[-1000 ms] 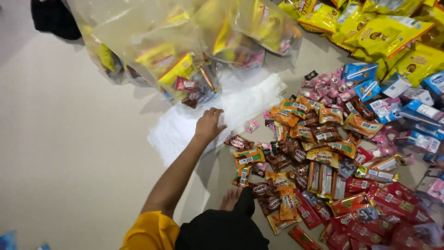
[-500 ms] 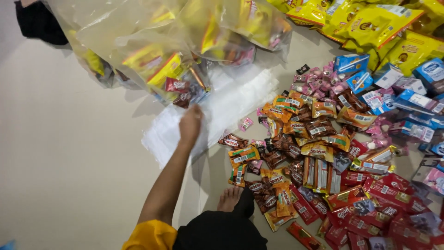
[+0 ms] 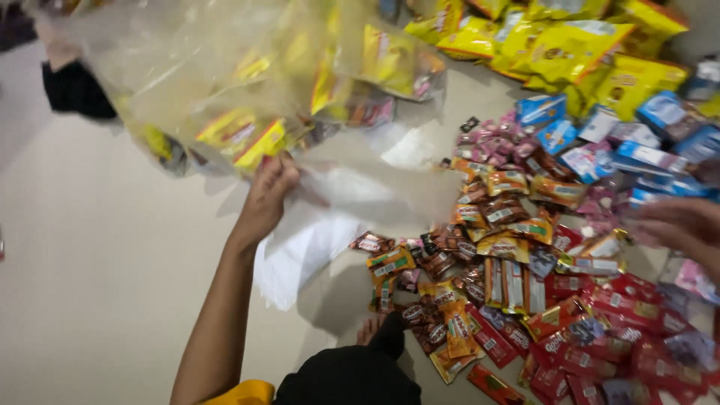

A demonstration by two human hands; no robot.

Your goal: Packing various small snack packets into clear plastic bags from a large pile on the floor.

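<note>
Gripping the lower edge of a clear plastic bag of yellow snack packets (image 3: 247, 127), the left hand (image 3: 268, 196) sits just below it, left of the heap of red and orange sweet wrappers (image 3: 510, 285).

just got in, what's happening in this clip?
A person sits on the pale floor beside a spread of small snack packets. The left hand grips the edge of a thin clear plastic bag lifted off the floor. The right hand, blurred at the frame's edge, hovers open over the red, brown and orange wrapped candy packets. Bigger clear bags of yellow packets sit behind.
</note>
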